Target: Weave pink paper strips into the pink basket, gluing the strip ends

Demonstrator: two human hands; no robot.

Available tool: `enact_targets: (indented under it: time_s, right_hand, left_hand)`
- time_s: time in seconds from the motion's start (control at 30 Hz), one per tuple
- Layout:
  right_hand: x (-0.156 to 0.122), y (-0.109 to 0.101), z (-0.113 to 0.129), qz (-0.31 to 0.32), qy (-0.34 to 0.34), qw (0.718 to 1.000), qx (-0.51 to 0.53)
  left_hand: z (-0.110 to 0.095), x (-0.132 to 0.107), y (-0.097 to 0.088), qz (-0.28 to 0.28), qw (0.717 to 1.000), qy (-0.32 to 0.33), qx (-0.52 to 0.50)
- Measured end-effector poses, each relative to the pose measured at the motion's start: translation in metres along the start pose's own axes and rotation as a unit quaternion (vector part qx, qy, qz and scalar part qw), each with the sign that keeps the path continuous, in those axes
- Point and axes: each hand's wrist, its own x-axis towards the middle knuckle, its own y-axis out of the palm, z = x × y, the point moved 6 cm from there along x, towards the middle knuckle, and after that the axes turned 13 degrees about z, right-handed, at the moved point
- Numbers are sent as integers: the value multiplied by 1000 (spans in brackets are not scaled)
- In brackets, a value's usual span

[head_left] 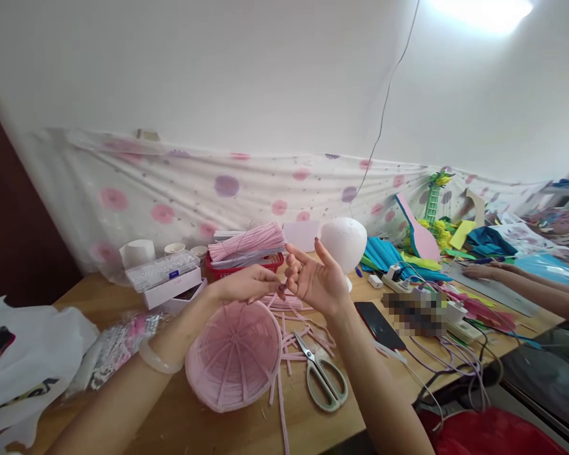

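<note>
Above the table my left hand reaches in from the left, its fingertips pinched together against the fingers of my right hand. What they pinch, if anything, is hidden. My right hand is turned palm up, thumb and index finger stretched out, the other fingers loosely bent, with nothing visible on the palm. Just below sits a pink woven basket, tilted so its inside with radiating ribs faces me. Cream-handled scissors lie to its right, blades partly spread. Pink strips are scattered around them.
Behind my hands a red basket holds a bundle of pink strips. A white rounded form stands beside it. White boxes are at left; a phone and power strip at right. A co-worker's arms rest far right.
</note>
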Motion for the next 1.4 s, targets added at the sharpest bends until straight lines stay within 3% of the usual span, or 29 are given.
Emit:
enact_targets:
  time_s: [0.17,0.27,0.33,0.43,0.5,0.63,0.77,0.9,0.97,1.0,1.1,1.17,1.3,1.4]
  right_hand:
    - [0,-27,6,-80,-60,992,-79]
    - [0,-22,-8,-103,-83,984,-117]
    - [4,-5,-27,-56,-55,989,-125]
    - [10,28,-57,108,49,983,-138]
    - [9,37,-62,167,86,971,-151]
    - [9,18,-31,103,24,983,-153]
    - [10,3,-7,20,-63,990,-128]
    - [11,8,-25,-63,-117,986,-98]
    - [12,14,-48,-94,-87,989,-71]
    - [15,19,-60,-76,-49,994,-63]
    - [25,41,-84,60,59,992,-96]
    - [29,47,-85,115,74,982,-132]
    - [33,39,-64,96,20,985,-142]
    - [36,40,-43,71,-51,989,-119]
  left_hand:
    - [-10,-12,-25,-75,993,54,-79]
    - [-13,-13,-34,-118,980,83,-135]
    - [-12,-12,-40,-144,969,100,-176]
    - [-5,-12,-51,-178,947,118,-240]
    - [1,-17,-60,-199,929,126,-284]
    - [6,-36,-72,-234,887,144,-372]
    - [-4,-49,-65,-246,844,170,-444]
    - [-14,-50,-49,-238,817,194,-488]
    - [-18,-50,-43,-232,809,205,-500]
    - [-20,-49,-41,-229,807,210,-503]
    - [-23,-49,-37,-222,804,214,-508]
    - [-22,-51,-36,-215,816,206,-496]
    - [-14,-58,-37,-210,903,203,-315]
    - [2,-56,-25,-209,925,196,-250]
